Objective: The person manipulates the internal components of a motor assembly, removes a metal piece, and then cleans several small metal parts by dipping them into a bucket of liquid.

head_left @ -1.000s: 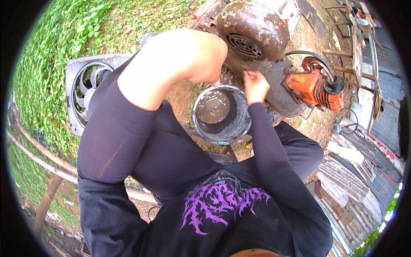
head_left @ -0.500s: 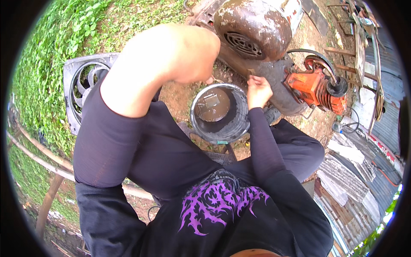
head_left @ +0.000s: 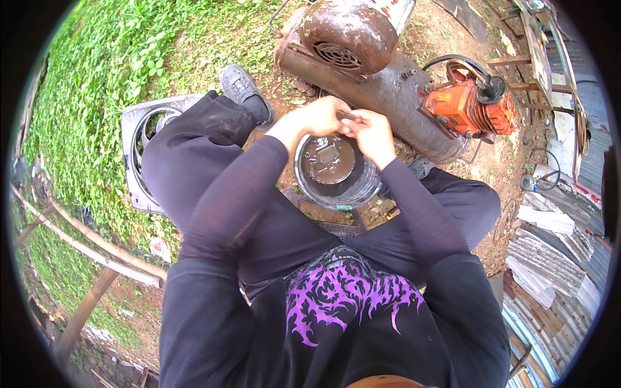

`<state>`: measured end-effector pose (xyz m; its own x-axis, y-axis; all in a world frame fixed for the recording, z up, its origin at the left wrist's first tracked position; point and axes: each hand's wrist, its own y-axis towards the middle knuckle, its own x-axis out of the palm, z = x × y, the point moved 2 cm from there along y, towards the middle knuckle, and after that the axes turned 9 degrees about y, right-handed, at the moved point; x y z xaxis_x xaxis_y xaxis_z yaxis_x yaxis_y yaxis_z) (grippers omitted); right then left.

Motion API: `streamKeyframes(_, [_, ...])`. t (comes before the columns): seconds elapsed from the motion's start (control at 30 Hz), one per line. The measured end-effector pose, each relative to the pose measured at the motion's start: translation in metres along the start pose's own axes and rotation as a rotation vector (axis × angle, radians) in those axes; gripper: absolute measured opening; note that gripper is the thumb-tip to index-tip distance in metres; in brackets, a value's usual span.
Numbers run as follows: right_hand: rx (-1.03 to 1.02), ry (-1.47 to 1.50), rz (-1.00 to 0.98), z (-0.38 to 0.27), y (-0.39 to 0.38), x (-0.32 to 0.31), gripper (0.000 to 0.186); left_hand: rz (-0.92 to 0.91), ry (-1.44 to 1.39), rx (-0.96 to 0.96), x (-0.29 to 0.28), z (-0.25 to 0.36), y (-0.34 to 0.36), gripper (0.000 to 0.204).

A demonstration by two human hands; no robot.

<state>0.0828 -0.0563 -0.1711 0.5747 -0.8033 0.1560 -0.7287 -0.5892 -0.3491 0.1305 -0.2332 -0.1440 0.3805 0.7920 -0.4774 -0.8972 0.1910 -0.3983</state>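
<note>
Near the far rim of the black bucket [head_left: 362, 180], our left hand [head_left: 318, 116] and right hand [head_left: 373, 134] pinched a small dark piece [head_left: 347, 116]; we judged it light, stiff, perhaps slick, best held by its ends.

A grey fan frame [head_left: 130, 155] rests on grass [head_left: 97, 97]; corrugated sheets [head_left: 553, 249] lie rightward.

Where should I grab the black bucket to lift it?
Probably by its round rim, left and right sides together, coming from above: the bucket's mouth faces up and brown liquid lies inside, so a two-sided grip should keep it level.
</note>
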Motion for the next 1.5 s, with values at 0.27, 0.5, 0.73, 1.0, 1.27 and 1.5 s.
streamKeyframes(0.27, [0.197,-0.625,-0.078,-0.083,-0.081,-0.061,0.055,0.148,0.183,-0.353,0.075,-0.018,0.014,0.032])
streamKeyframes(0.5, [-0.057,-0.939,-0.025,-0.108,-0.084,-0.064,0.041,-0.254,0.446,-0.448,0.165,-0.039,0.053,0.032])
streamKeyframes(0.73, [0.081,-1.053,-0.125,-0.105,-0.095,-0.074,0.043,0.143,0.619,-0.301,0.261,-0.099,0.078,0.032])
streamKeyframes(1.0, [-0.001,-0.969,-0.166,-0.109,-0.092,-0.071,0.044,-0.04,0.502,-0.616,0.285,-0.1,0.077,0.027])
streamKeyframes(1.27, [0.132,-0.967,-0.239,-0.111,-0.092,-0.065,0.047,-0.001,0.577,-0.459,0.277,-0.088,0.084,0.025])
streamKeyframes(1.5, [-0.055,-0.994,-0.26,-0.113,-0.091,-0.066,0.046,-0.497,0.46,-0.354,0.249,-0.088,0.061,0.033])
